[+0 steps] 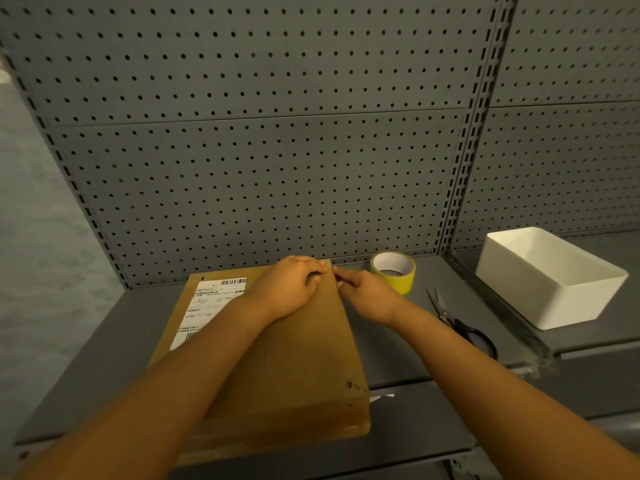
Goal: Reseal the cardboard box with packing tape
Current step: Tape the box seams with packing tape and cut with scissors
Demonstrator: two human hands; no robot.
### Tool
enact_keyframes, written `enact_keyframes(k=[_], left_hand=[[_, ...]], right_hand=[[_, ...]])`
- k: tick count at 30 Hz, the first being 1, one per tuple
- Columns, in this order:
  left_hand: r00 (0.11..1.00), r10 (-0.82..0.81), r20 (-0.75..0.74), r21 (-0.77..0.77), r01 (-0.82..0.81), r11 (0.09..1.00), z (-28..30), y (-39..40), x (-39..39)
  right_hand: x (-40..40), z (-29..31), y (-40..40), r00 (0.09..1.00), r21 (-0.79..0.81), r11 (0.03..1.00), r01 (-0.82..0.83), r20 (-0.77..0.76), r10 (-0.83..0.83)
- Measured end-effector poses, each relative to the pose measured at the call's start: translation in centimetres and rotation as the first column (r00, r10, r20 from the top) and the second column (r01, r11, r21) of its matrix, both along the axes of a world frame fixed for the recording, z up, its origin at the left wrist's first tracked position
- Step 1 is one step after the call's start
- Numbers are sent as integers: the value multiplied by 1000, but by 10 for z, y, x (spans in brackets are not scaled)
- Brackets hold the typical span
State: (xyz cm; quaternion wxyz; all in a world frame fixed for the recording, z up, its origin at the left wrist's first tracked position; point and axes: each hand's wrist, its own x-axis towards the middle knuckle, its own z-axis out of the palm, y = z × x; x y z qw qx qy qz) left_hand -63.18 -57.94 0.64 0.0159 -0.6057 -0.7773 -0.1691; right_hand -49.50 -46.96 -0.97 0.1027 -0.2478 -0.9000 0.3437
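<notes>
matte grey shelf (398, 344); both hands on flat brown cardboard box (294, 368).

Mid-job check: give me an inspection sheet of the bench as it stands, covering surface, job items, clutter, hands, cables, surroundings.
Surface: grey metal shelf, a seam to its right.
Job's things: cardboard box lying flat, shipping label on its top left; yellow tape roll behind the box's far right corner; scissors right of the box, closed.
Clutter: white bin on the right-hand shelf.
Hands: left hand rests on the box's far right corner, fingers curled; right hand at the same edge, fingertips at the box side. Whether either holds tape cannot be told.
Cables: nothing seen.
Surroundings: grey pegboard behind.
</notes>
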Motion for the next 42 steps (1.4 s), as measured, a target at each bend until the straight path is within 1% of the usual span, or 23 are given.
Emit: enact_keyframes(k=[4,6,8,10,13,18,20,23,24,27,28,30,32,33,34,35,37,38,40,42], left_hand=[[1000,-2,1,-32,2,999,3,1,2],[1000,-8,-8,-56,7,998,3,2,2],[999,-8,-33,-80,5,997,1,3,1],[999,-9,-37,-117,4,993,-4,3,0],[1000,-8,-19,-155,5,988,-9,3,-1],[1000,29,-10,-136,-31,990,-6,1,8],[999,39,-11,-111,-40,993,-5,0,11],[999,31,-7,-87,-32,996,-7,0,11],[999,36,15,-97,-34,995,-7,0,12],[996,51,71,-161,-39,986,-6,-2,10],[997,47,64,-171,-36,985,-5,-3,10],[998,43,53,-189,-32,982,-4,-3,9],[998,44,45,-202,-35,979,-5,-2,9],[999,40,34,-197,-33,980,-5,-2,8],[999,34,26,-189,-29,982,-6,-1,8],[999,31,32,-180,-25,983,-7,-1,8],[998,37,59,-157,-27,987,-7,0,9],[997,50,63,-139,-41,989,-7,0,10],[993,105,50,-99,-100,990,-7,-1,13],[989,151,7,-94,-149,984,-6,-4,12]], right_hand=[[-5,7,4,998,13,998,56,25,-56],[-10,10,3,997,-10,997,71,15,-71],[-14,12,-2,999,-59,997,46,-6,-47],[-17,12,-8,1000,-85,996,13,4,-13],[-15,7,-12,999,-63,998,3,37,0],[-22,12,-8,996,-14,999,39,83,-38],[-27,15,-7,995,-28,998,53,84,-50],[-23,8,-15,999,-96,995,26,47,-22],[-21,5,-17,999,-94,995,24,39,-21],[-19,5,-11,996,-42,999,24,84,-21],[-21,5,-8,996,-52,998,29,81,-25],[-23,1,-5,999,-127,992,18,52,-12],[-22,-7,-8,999,-220,975,-17,-30,11],[-20,-10,-9,998,-240,970,-24,-59,10],[-18,-11,-7,998,-234,972,-25,-60,12],[-17,-9,-5,1000,-205,979,-25,-24,20],[-17,2,1,993,-78,996,-35,109,43],[-17,7,2,988,-4,999,-37,151,38],[-17,13,-2,989,122,991,-53,143,35],[-17,12,-10,991,189,977,-100,109,80]])
